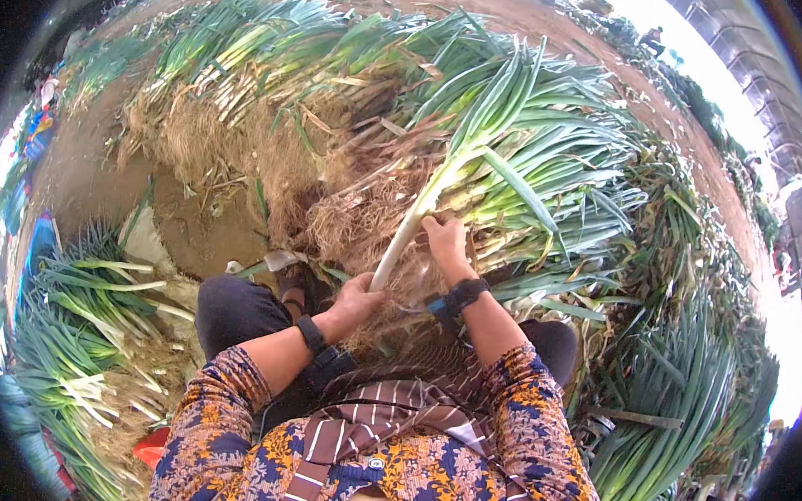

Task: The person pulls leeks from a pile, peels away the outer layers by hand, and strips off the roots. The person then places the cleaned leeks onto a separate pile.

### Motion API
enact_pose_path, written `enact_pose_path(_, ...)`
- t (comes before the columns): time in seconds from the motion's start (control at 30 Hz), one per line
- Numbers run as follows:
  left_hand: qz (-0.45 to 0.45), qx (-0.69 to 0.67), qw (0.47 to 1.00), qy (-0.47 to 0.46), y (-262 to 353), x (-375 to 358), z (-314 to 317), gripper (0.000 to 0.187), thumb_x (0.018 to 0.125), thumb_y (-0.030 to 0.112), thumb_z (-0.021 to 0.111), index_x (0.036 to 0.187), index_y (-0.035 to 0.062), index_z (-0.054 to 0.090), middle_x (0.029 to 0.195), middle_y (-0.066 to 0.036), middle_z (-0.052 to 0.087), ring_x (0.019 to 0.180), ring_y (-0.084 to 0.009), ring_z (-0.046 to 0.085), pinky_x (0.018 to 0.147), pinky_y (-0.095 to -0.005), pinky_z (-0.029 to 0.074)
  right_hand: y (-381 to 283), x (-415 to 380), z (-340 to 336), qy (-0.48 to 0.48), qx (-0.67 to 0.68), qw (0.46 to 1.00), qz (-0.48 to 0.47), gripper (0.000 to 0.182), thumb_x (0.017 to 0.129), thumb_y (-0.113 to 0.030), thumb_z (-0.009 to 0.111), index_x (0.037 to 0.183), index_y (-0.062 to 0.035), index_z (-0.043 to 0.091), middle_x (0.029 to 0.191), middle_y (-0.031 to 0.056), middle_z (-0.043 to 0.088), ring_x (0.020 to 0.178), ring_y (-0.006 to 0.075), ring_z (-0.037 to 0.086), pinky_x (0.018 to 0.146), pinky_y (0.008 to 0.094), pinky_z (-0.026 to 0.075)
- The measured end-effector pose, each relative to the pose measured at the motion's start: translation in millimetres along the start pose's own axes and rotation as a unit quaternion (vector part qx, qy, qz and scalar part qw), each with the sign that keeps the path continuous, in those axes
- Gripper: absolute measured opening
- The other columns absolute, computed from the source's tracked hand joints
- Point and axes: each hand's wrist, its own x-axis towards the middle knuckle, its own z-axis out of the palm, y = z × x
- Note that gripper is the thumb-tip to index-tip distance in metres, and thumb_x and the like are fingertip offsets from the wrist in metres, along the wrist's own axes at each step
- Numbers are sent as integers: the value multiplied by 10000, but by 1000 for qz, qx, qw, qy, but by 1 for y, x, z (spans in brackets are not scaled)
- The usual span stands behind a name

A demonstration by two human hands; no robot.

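Left hand [356, 304]: forearm angled inward and forward, black band at wrist, fingers closed round the pale lower end of a long leek with white shank and green leaves [408, 231]. Leek runs up from this grip, slanting forward and rightward, leaf end farthest from the body, over a heap of brown stringy roots [353, 216]. Right hand [446, 242]: forearm reaching forward, tilted inward, thumb and fingertips at the mid-shank, just right of it; firmness of hold can't be told.
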Motion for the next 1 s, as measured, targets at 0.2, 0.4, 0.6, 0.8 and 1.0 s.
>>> enact_pose_path(0.2,-8,4,1000,-25,10,-9,1,345,863,205,641,1130,6,550,904,11,586,761,-59,517,675,-233,441,34,23,9,-42,-22,999,10,319,827,-227,585,959,61,619,688,117,626,568,196,588,547,336,470)
enact_pose_path(0.4,-28,-183,981,-58,9,-3,-11,265,897,170,589,1096,-3,565,871,13,603,724,-59,556,628,-217,456,71,10,37,-51,-171,984,7,305,788,-233,581,937,29,628,797,185,643,722,267,629,659,378,494)
enact_pose_path(0.6,31,-40,999,19,27,-15,-15,305,826,74,637,1105,-21,555,871,-20,592,698,-79,526,618,-241,448,75,-45,43,-118,-445,882,-104,237,800,-168,542,906,15,650,877,219,652,823,328,655,670,437,536)
enact_pose_path(0.8,65,138,987,48,10,-11,-22,271,809,81,641,1056,18,550,776,-1,551,657,-84,522,578,-240,439,141,-74,53,-195,-616,733,-212,216,785,-155,531,873,-37,689,967,181,641,864,315,634,685,424,502)
enact_pose_path(1.0,28,112,993,-32,2,-12,-16,249,820,111,638,1036,24,549,759,3,543,617,-72,516,541,-220,432,211,-88,52,-242,-568,778,-118,246,807,-256,521,824,-110,718,868,112,673,801,282,644,649,468,486)
